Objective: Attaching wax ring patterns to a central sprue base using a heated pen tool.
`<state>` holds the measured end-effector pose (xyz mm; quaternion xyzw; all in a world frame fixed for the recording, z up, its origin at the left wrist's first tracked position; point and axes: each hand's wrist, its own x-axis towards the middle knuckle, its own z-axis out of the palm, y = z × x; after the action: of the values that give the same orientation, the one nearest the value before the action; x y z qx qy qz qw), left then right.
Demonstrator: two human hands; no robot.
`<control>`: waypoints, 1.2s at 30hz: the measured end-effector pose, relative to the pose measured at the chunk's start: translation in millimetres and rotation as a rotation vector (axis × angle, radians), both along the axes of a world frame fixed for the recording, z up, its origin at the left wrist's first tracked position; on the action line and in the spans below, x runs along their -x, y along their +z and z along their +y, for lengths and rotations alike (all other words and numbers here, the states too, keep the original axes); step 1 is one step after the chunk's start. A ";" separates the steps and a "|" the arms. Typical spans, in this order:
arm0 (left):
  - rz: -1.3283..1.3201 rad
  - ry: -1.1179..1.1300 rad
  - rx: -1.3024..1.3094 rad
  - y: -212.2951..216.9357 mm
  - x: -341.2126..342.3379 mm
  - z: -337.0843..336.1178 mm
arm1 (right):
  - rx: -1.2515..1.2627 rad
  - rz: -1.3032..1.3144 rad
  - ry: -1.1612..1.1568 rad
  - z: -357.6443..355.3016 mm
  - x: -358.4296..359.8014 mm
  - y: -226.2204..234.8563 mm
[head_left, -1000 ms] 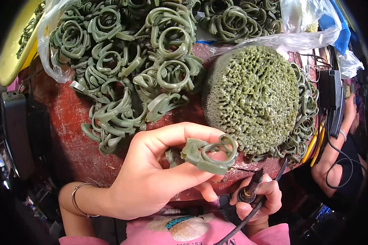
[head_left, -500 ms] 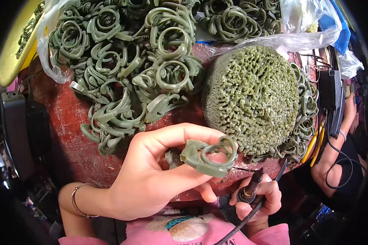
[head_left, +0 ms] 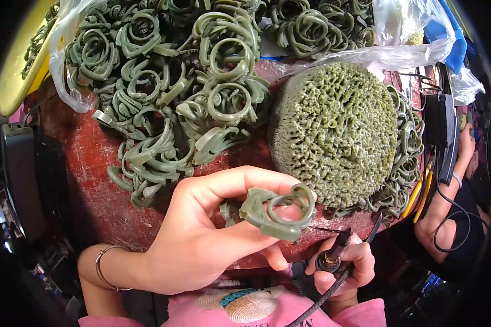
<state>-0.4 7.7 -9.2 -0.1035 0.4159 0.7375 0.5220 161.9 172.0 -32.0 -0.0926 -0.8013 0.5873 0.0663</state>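
Observation:
My left hand point(head_left: 196, 234) is closed in a pinch on a green wax ring piece point(head_left: 268, 224), its round loop facing up. Another bit of green shows behind the fingers, partly hidden. In my right hand point(head_left: 360, 264) is a dark wax pen point(head_left: 337, 249) with a braided cord point(head_left: 324, 297). Its thin wire tip points left, close by the ring piece; whether they touch I cannot tell. A pointed metal blade point(head_left: 374, 229) sticks out beside my right fingers; its lower end is hidden.
Heaps of green wax rings point(head_left: 147, 82) cover the back of the worn red table point(head_left: 93, 180). A round lump crusted with green wax point(head_left: 338, 131) stands right of middle. Beyond are a plastic bag point(head_left: 414, 27), yellow-handled tools point(head_left: 420, 191), a black box point(head_left: 439, 120) and another person's arm point(head_left: 447, 201).
The ring piece has tilted and dropped very slightly in my left fingers. The wax pen has shifted a touch, its tip staying near the piece.

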 end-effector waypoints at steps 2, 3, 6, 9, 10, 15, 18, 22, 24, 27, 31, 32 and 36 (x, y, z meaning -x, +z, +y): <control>0.003 -0.005 0.002 0.0 0.0 0.2 | -0.013 -0.009 -0.004 -0.2 0.3 1.0; 0.007 -0.007 0.008 0.2 -0.1 0.1 | -0.015 -0.008 -0.008 -0.6 0.9 1.2; 0.009 -0.008 0.008 0.4 0.1 0.1 | -0.009 -0.012 -0.016 -1.5 0.8 1.1; 0.013 -0.011 0.018 0.1 -0.2 -0.1 | -0.008 -0.013 -0.017 -1.5 1.1 1.3; 0.013 -0.011 0.018 0.1 -0.4 -0.3 | -0.014 -0.007 -0.014 -1.5 1.3 1.3; -0.003 -0.001 0.006 0.6 -0.4 0.0 | -0.010 -0.013 -0.025 -0.7 -3.7 0.0; 0.007 -0.004 0.005 0.3 -0.2 0.3 | -0.006 -0.021 -0.028 -0.1 -1.7 0.7; 0.001 0.028 0.002 -0.5 -2.2 0.4 | -0.012 0.001 -0.013 -0.3 0.3 0.1; -0.015 0.033 0.009 -0.3 -1.9 0.8 | -0.009 -0.001 -0.020 -0.4 -0.2 0.1; -0.010 0.029 0.010 -0.3 -1.6 0.7 | 0.004 -0.003 -0.031 -1.1 -0.4 0.6; 0.018 0.036 0.021 0.7 -3.0 2.2 | 0.035 -0.007 -0.018 0.2 -3.9 0.6; 0.058 0.048 0.028 1.0 -3.5 3.0 | 0.033 -0.004 -0.019 0.5 -4.6 0.0; 0.266 0.068 0.041 -1.0 -6.1 3.8 | 0.038 0.056 -0.033 1.0 -5.7 -4.3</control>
<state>5.7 11.5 -10.2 -0.0296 0.4925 0.7534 0.4347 167.6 173.0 -36.3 -0.0907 -0.7863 0.6035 0.0966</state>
